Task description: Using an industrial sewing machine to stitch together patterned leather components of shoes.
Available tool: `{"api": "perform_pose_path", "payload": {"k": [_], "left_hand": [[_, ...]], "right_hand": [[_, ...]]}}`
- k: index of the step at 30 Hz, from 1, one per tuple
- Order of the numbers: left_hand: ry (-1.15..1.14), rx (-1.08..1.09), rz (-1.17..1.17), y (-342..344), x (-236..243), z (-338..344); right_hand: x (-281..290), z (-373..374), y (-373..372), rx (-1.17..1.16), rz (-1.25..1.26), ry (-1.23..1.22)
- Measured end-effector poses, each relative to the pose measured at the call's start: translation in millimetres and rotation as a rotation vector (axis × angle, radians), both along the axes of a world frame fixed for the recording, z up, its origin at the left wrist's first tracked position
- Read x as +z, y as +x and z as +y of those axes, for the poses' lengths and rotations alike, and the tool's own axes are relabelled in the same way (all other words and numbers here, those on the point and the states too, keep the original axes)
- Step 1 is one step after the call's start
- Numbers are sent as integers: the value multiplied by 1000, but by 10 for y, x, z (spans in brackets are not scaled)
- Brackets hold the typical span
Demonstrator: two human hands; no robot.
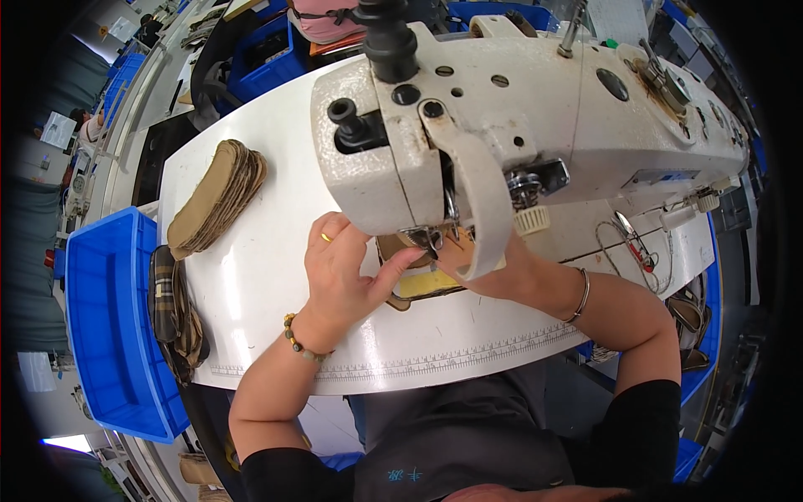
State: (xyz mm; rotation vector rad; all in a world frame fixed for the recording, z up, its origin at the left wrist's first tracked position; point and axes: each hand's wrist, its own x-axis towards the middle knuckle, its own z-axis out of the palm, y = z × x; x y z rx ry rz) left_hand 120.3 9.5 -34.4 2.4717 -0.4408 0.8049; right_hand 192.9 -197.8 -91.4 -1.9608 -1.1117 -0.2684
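A brown fabric piece with a yellow part [428,284] lies under the needle area of a white sewing machine [535,100]. My left hand [336,266] is at its left side, fingers bent and thumb reaching onto the piece near the presser foot [425,240]. From the other side my right hand [489,272] reaches to the same piece. The machine's curved white guard [483,201] covers most of the right hand's fingers, so their grip is hidden. The machine head also hides the far part of the piece.
A stack of curved brown pieces [219,197] lies on the white table [259,309], left. Dark folded fabric [174,314] hangs at the table's left edge beside a blue bin [117,326]. Red-handled thread snips [640,251] lie right. A ruler strip [418,366] runs along the front.
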Motion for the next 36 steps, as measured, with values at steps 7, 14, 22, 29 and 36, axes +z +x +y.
{"api": "perform_pose_path", "payload": {"k": [7,14,22,29,36], "left_hand": [[-90,-99,129,21,38,-25],[135,61,137,-54,178,-137],[239,83,151,-95,89,-158],[182,-60,297,27,70,-84],[60,-218,284,139,-84,26]], "right_hand": [[55,-1,-23,-36,24,-10],[69,-40,-39,-31,-99,-107],[124,-7,-41,-16,-212,-75],[25,-56,9,32,-324,-115],[272,-145,-133,53,-196,-144]]}}
